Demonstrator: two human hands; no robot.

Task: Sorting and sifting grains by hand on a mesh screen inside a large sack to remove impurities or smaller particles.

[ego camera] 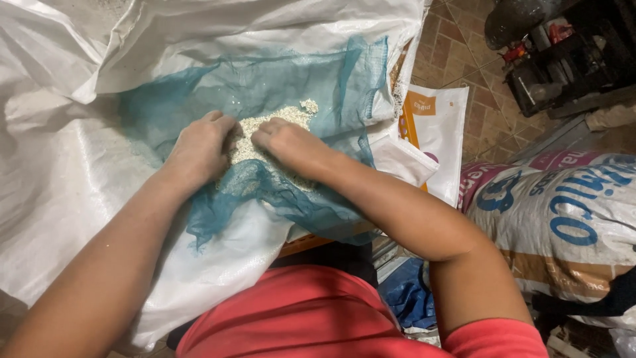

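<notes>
A teal mesh net (285, 86) lies spread over a large white woven sack (59, 166). A small heap of pale, coarse grain (281, 118) rests on the net. My left hand (199, 149) presses down on the heap's left side, fingers curled into the grain. My right hand (285, 142) lies on the heap's right side, fingers bent and touching the grain. The two hands almost meet over the pile. Part of the grain is hidden under both hands.
A full printed feed sack (570, 219) lies at the right. A white and orange bag (434, 129) stands beside the net. Dark machinery (556, 53) sits on the tiled floor (464, 46) at the top right. Blue plastic (407, 295) lies near my red shirt.
</notes>
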